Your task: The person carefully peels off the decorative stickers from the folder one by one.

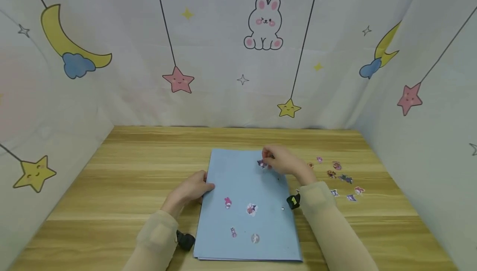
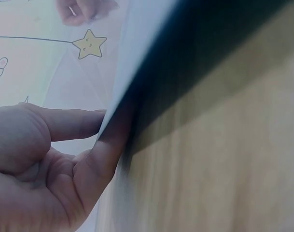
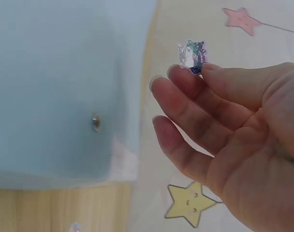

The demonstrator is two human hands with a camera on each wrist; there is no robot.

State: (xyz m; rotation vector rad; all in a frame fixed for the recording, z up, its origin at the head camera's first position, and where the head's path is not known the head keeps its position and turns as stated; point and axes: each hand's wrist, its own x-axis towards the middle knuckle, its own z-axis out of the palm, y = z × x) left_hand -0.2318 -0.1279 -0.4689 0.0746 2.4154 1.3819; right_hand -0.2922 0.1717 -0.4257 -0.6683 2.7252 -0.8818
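A light blue folder [image 1: 247, 180] lies on the wooden table, its left edge slightly raised in the left wrist view. My left hand [image 1: 193, 186] grips that edge, thumb on top and fingers curled underneath. Above the folder's upper right part, my right hand [image 1: 284, 161] pinches a small cartoon sticker [image 3: 192, 55] between thumb and fingertips. Several stickers are on the folder's lower half: a pink one [image 1: 228, 203], a larger white-edged one [image 1: 251, 209], a small purple one [image 1: 233, 232] and a round pale one [image 1: 255, 238]. A metal snap [image 3: 96, 122] shows near the folder's right side.
Several loose cartoon stickers [image 1: 346, 178] lie scattered on the table [image 1: 149, 151] right of the folder. Behind the table and along both sides hangs a white curtain [image 1: 223, 109] printed with stars, moons and a rabbit. Each wrist wears a black camera [image 1: 185, 241].
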